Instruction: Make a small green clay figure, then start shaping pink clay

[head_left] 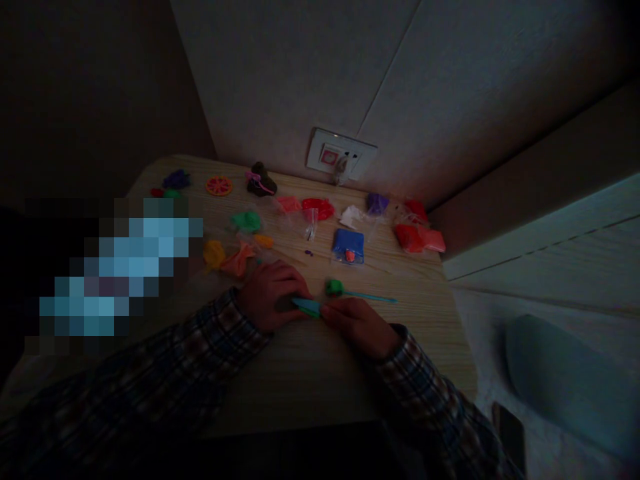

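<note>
My right hand (360,325) pinches a light-blue plastic clay tool (306,305), its flat blade pointing left. A bit of green clay (311,313) shows under the blade. My left hand (274,297) is curled at the blade's tip, its fingers and thumb bent; whatever lies inside them is in shadow and cannot be made out. Just beyond my right hand, a green lump of clay (334,287) sits at the end of a thin blue stick (373,296) lying on the table.
Bags of clay lie across the wooden table (280,393): blue (349,243), red (410,238), orange (237,260), green (246,221). Farther back are a brown clay figure (261,180) and an orange-pink disc (219,186). A wall socket (341,157) is behind; a blurred-out phone-like shape (135,253) covers the left.
</note>
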`<state>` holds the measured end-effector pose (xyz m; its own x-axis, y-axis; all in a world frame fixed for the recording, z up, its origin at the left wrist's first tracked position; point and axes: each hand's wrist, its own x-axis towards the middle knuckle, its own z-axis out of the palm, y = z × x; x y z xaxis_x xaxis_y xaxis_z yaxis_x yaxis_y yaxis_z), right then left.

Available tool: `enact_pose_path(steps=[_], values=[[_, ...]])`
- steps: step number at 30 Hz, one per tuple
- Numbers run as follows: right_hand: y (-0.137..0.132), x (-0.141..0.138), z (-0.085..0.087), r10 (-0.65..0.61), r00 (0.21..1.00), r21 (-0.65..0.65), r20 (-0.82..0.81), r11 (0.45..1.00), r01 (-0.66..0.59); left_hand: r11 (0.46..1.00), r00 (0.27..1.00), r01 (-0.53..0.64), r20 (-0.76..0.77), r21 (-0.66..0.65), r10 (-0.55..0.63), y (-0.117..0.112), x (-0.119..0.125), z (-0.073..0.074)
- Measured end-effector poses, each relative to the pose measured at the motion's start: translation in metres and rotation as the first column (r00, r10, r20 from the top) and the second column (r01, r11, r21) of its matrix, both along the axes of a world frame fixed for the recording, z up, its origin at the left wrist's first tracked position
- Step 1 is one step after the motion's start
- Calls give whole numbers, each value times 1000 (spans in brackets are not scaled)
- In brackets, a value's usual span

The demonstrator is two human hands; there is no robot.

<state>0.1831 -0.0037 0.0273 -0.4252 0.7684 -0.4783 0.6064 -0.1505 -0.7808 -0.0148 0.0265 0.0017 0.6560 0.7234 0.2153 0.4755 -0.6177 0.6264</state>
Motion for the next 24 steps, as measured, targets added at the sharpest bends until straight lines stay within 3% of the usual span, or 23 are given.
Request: enact_pose_path(steps=[3, 7, 21, 24], values=[[-1, 3, -2, -2, 999, -41, -52, 999, -1, 1000, 999, 11, 39, -1, -10, -1, 1, -1], [-1, 4, -1, 20, 1000, 7, -4, 1000, -20, 1000, 1000, -8, 29, 28, 7, -2, 4, -1], [-5, 0, -2, -18, 1000, -28, 23, 999, 19, 1000, 998, -1, 58, 18, 0, -4, 13, -2], [-5, 1, -1, -5, 999, -69, -38, 998, 3, 1000, 997, -5, 78, 22, 4, -5, 14, -2]])
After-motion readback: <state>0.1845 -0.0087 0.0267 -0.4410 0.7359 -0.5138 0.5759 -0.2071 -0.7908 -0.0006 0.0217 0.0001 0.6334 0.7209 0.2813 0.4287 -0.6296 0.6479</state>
